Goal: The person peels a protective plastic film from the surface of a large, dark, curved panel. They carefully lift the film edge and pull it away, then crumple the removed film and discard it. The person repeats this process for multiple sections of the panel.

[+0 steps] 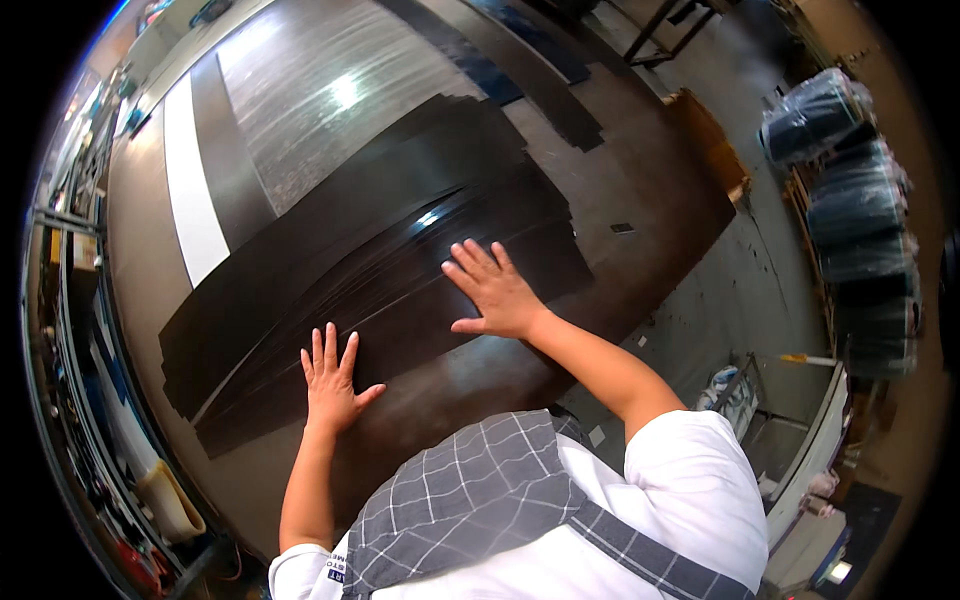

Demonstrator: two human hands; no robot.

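Several long black strips (390,240) of thin sheet material lie overlapping in a wide fan on the brown worktable (400,410). Their ends are uneven, and a few edges lift slightly near the middle. My left hand (334,388) rests palm down, fingers spread, at the near edge of the strips. Further right, my right hand (500,295) lies flat on the strips with its fingers apart and thumb pointing left. Neither hand holds anything.
A white strip (192,180) and a grey strip (232,160) lie at the far left of the table. A shiny sheet (330,90) is at the back. A small dark flat piece (622,229) sits at the right. Plastic-wrapped dark rolls (860,200) stand beyond the table's right edge; shelving (65,290) runs along the left.
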